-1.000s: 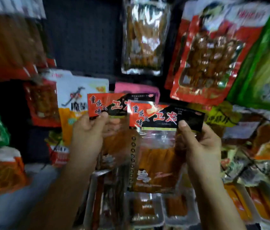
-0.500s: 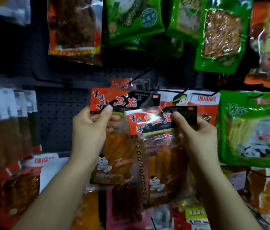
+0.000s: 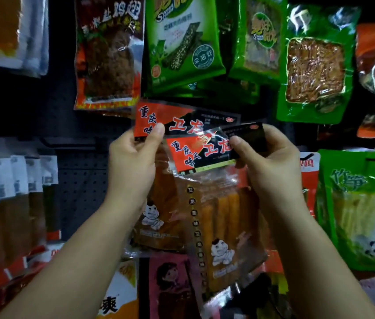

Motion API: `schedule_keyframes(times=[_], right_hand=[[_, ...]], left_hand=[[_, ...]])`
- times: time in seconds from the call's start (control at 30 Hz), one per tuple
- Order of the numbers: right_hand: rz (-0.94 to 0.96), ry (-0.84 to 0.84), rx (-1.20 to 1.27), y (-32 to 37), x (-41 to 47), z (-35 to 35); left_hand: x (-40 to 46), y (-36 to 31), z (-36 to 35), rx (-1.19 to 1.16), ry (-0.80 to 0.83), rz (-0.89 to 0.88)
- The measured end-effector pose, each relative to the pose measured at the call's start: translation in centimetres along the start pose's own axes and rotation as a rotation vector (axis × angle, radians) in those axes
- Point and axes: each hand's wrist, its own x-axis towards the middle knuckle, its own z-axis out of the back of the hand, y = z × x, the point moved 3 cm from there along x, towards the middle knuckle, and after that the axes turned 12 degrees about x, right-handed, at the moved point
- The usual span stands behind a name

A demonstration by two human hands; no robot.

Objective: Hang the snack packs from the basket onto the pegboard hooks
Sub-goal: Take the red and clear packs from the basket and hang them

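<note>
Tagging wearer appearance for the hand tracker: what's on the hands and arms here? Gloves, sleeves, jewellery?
Both are bare: no gloves, rings, watch or bands on the left hand or the right hand. No sleeves show on either forearm down to the frame's bottom edge. Nails are short and unpainted.

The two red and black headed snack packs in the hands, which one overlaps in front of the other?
The clear orange-stick snack pack pinched by the right hand; its header covers the lower right corner of the left hand's pack.
</note>
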Motion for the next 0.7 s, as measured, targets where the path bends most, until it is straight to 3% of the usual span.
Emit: schedule_keyframes(times=[0.27,0.7], right_hand=[[0.066,-0.114,0.017,0.6,0.5,1.4],[0.053,-0.121,-0.134,-0.3,1.4,1.4]], left_hand=[[0.7,-1.5,-1.8,0.005,0.109,-0.072],[1.3,-0.7,-2.8,0.013,0.149,0.074]])
